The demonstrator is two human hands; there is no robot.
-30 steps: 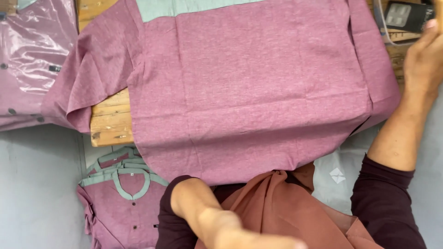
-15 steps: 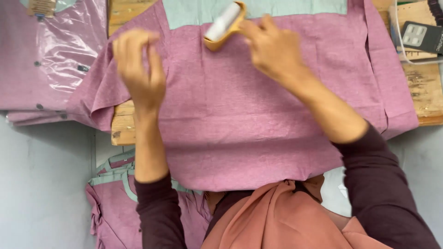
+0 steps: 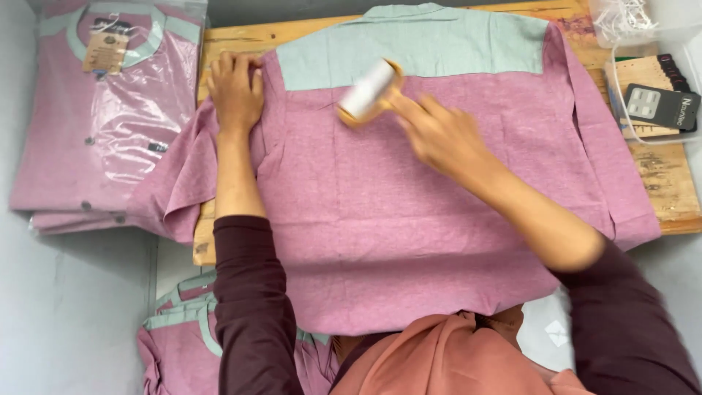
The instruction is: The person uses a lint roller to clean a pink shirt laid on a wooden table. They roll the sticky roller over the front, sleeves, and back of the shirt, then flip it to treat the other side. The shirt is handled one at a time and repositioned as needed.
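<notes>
Wooden surface (image 3: 658,190) under a pink shirt (image 3: 409,241) spread back-up, as I watch from afar: my right hand (image 3: 439,135), clamped on a lint roller (image 3: 369,91), has carried it from the collar edge down to the grey yoke seam (rolling seems underway). My left hand (image 3: 235,89) has dropped flat, fingers together, pinning the shoulder. Bagged shirts (image 3: 102,124) lie beside.
</notes>
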